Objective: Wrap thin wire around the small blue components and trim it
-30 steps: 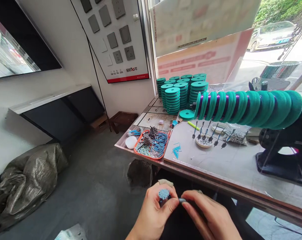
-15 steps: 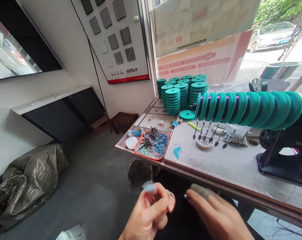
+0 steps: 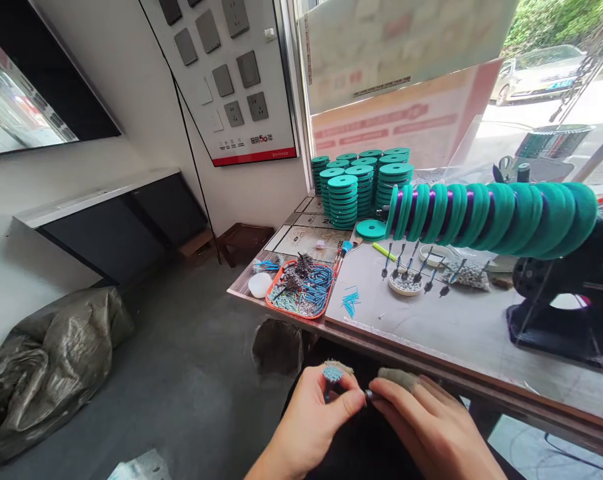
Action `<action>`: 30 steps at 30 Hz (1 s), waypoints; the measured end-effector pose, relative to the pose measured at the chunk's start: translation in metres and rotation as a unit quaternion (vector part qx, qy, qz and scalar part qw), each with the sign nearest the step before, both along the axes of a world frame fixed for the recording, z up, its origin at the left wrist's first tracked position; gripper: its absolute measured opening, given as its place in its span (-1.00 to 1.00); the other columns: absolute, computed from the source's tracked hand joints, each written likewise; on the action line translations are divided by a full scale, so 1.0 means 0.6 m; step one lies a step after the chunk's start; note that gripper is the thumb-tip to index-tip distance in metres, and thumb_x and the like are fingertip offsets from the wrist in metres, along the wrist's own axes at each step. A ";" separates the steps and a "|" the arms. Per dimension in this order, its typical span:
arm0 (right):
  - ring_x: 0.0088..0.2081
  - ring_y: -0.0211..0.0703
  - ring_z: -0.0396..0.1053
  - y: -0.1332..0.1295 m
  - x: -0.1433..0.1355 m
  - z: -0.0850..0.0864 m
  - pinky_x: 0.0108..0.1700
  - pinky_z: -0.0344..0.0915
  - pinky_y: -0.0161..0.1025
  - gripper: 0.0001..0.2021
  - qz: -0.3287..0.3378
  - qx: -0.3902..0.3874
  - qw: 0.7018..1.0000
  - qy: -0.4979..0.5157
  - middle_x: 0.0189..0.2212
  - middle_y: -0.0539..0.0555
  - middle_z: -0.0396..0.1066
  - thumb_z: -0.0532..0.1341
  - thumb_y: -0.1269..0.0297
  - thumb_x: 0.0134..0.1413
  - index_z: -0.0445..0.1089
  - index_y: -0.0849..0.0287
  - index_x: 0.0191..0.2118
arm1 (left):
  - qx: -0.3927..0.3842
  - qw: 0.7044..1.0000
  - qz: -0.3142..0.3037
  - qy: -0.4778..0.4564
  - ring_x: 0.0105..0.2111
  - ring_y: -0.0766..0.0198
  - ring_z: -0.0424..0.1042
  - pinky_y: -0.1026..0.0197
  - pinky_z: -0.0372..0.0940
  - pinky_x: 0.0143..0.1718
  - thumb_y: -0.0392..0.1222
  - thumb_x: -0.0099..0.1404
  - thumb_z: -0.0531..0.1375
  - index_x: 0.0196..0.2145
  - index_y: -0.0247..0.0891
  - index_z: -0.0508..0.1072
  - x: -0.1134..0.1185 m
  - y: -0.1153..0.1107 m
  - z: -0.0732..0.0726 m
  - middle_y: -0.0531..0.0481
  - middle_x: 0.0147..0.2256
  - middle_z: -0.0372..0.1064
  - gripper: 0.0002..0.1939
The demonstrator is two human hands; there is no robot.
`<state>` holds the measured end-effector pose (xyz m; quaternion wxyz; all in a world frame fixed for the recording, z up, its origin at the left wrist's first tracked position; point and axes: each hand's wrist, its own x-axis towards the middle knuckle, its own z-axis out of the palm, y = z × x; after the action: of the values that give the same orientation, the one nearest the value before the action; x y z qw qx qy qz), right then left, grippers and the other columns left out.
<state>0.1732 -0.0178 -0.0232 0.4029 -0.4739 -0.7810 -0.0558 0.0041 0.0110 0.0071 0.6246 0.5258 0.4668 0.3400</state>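
Bundle and piece, two hands, off the table's near edge

Left hand [image 3: 321,415], one: fingers curled round a bundle [image 3: 333,375] of thin rods, blue-grey ends up; thumb stretched toward the right hand. Nearer the wearer than the tray [image 3: 301,315] and to its right. Risk: rods could work loose and drop, should the grip slacken while the thumb is busy.

Right hand [image 3: 428,423], one: thumb and forefinger pinching a piece [image 3: 370,395], small, bright-ended, farther right of the tray than the bundle. Whether the left thumb also touches it, cannot tell. Cover [image 3: 398,379], one, grey-green, on a finger. Risk: the piece could slip, its size leaving little to hold and the cover perhaps dulling touch. What lies beneath is too dark to tell; a fallen piece might be hard to find.

Sticks [image 3: 350,301], blue, loose, just right of the tray. Risk: a sleeve or wrist could sweep them over the edge.

Dish [image 3: 404,293] of beads, right of the sticks and the tray. Risk: a knock would likely scatter them.

Discs [image 3: 481,213], green, in a row, right of the tray; threads hanging below, dark-ended. Risk: a reaching hand could snag these.
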 end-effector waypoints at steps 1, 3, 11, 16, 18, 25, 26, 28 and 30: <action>-0.55 -0.27 0.37 0.000 0.001 0.001 -0.47 0.27 -0.34 -0.79 0.013 -0.005 1.000 -0.004 -0.54 -0.01 0.41 -0.03 0.35 0.26 0.35 0.14 -0.27 | -0.033 0.999 0.007 -0.029 -0.45 0.35 0.20 0.32 0.11 -0.42 -0.09 0.01 0.33 -0.55 -0.31 0.40 0.003 -0.002 0.001 0.02 -0.43 0.30 -0.75; -0.51 -0.28 0.37 0.001 0.003 0.006 -0.41 0.26 -0.33 -0.83 0.035 -0.005 0.999 -0.006 -0.49 -0.01 0.44 0.01 0.39 0.23 0.34 0.14 -0.25 | -0.093 0.990 0.012 -0.107 -0.57 0.48 0.07 0.36 -0.05 -0.60 -0.10 -0.03 0.35 -0.59 -0.33 0.37 0.008 -0.006 0.001 0.03 -0.37 0.28 -0.72; -0.35 -0.16 0.38 -0.005 -0.001 0.009 -0.13 0.19 -0.12 -0.83 0.037 0.002 0.999 0.001 -0.43 0.00 0.46 0.04 0.46 0.16 0.35 0.11 -0.27 | -0.129 0.948 0.015 -0.290 -0.67 0.55 -0.08 0.35 -0.27 -0.67 -0.11 -0.02 0.35 -0.60 -0.32 0.35 0.011 -0.020 -0.006 0.07 -0.51 0.18 -0.71; -0.12 0.00 0.36 0.004 0.029 0.001 -0.01 0.18 0.01 -0.70 -0.002 0.047 0.996 -0.079 -0.39 0.04 0.49 -0.03 0.54 0.11 0.37 0.11 -0.21 | -0.132 0.964 -0.018 -0.231 -0.74 0.64 -0.23 0.35 -0.32 -0.70 -0.10 0.02 0.32 -0.60 -0.32 0.30 -0.023 -0.020 0.021 0.13 -0.52 0.14 -0.69; -0.05 0.04 0.34 0.010 0.026 0.007 -0.01 0.22 0.04 -0.69 -0.010 0.053 0.995 -0.089 -0.32 0.09 0.50 -0.02 0.56 0.06 0.38 0.13 -0.21 | -0.087 0.981 -0.027 -0.170 -0.71 0.60 -0.16 0.36 -0.24 -0.69 -0.09 0.06 0.30 -0.58 -0.31 0.30 -0.031 -0.018 0.033 0.10 -0.51 0.17 -0.71; -0.25 -0.17 0.45 0.006 -0.047 0.013 -0.22 0.40 -0.28 -0.60 0.158 -0.181 0.952 0.187 -0.21 0.13 0.46 0.05 0.38 0.06 0.14 0.17 0.06 | 0.148 0.987 -0.041 0.044 -0.42 0.29 0.23 0.27 0.15 -0.34 -0.13 0.22 0.14 -0.53 -0.27 0.29 -0.021 -0.012 0.060 0.02 -0.49 0.24 -0.78; -0.34 -0.22 0.45 0.005 -0.051 0.012 -0.30 0.39 -0.35 -0.70 0.159 -0.230 0.933 0.226 -0.30 0.07 0.47 0.05 0.33 0.11 0.19 0.14 0.00 | 0.153 0.986 -0.035 0.052 -0.40 0.28 0.25 0.27 0.17 -0.32 -0.14 0.23 0.13 -0.51 -0.27 0.30 -0.021 -0.013 0.061 0.00 -0.46 0.26 -0.79; -0.48 -0.30 0.38 0.004 -0.051 0.015 -0.42 0.32 -0.43 -0.87 0.156 -0.271 0.915 0.256 -0.47 -0.04 0.43 0.04 0.28 0.17 0.30 0.10 -0.23 | 0.161 0.984 -0.027 0.072 -0.39 0.28 0.28 0.28 0.20 -0.32 -0.15 0.25 0.11 -0.50 -0.26 0.29 -0.024 -0.013 0.065 0.00 -0.43 0.28 -0.80; -0.54 -0.34 0.31 0.006 -0.044 0.020 -0.48 0.26 -0.47 -0.81 0.148 -0.256 0.919 0.261 -0.56 -0.08 0.35 0.03 0.25 0.20 0.31 0.12 -0.39 | 0.196 0.973 -0.039 0.113 -0.41 0.29 0.30 0.29 0.23 -0.33 -0.15 0.27 0.09 -0.50 -0.25 0.29 -0.025 -0.001 0.075 0.01 -0.45 0.30 -0.79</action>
<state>0.1466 -0.0140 -0.0110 0.4608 -0.4373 -0.6972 0.3320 -0.0110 0.0105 0.0519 0.4654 0.6907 0.4380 0.3385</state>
